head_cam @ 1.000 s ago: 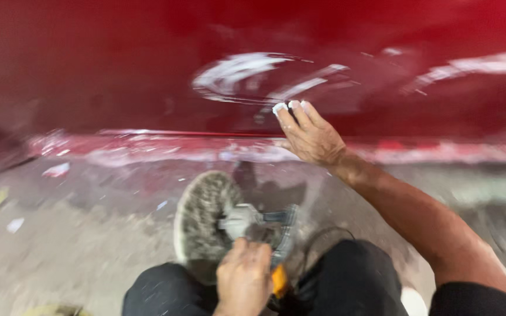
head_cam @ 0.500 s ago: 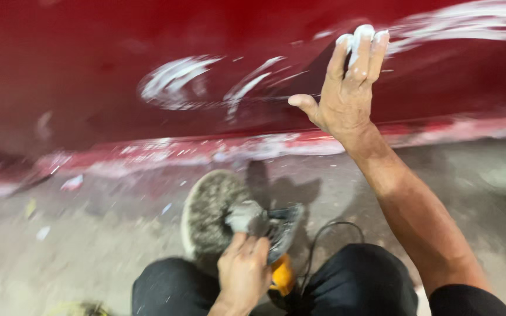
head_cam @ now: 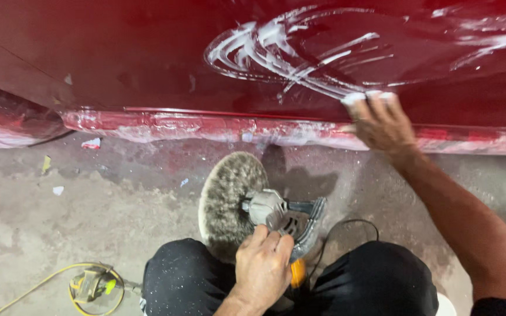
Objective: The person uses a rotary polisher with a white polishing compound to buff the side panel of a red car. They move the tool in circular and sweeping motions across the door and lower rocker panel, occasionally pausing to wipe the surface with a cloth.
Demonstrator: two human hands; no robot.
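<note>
Our left hand [head_cam: 263,270] is clamped on the polisher [head_cam: 265,209]; our right hand's [head_cam: 382,123] fingers [head_cam: 355,100], held together, smear white compound [head_cam: 288,50] on the red car panel [head_cam: 118,58].

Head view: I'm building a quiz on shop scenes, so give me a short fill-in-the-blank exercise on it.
1. The right hand smears white paste on a ___ car panel.
2. The left hand grips a polisher whose woolly pad faces the ___.
3. A ___ cable lies on the floor.

Missing words: red; panel; yellow
</note>
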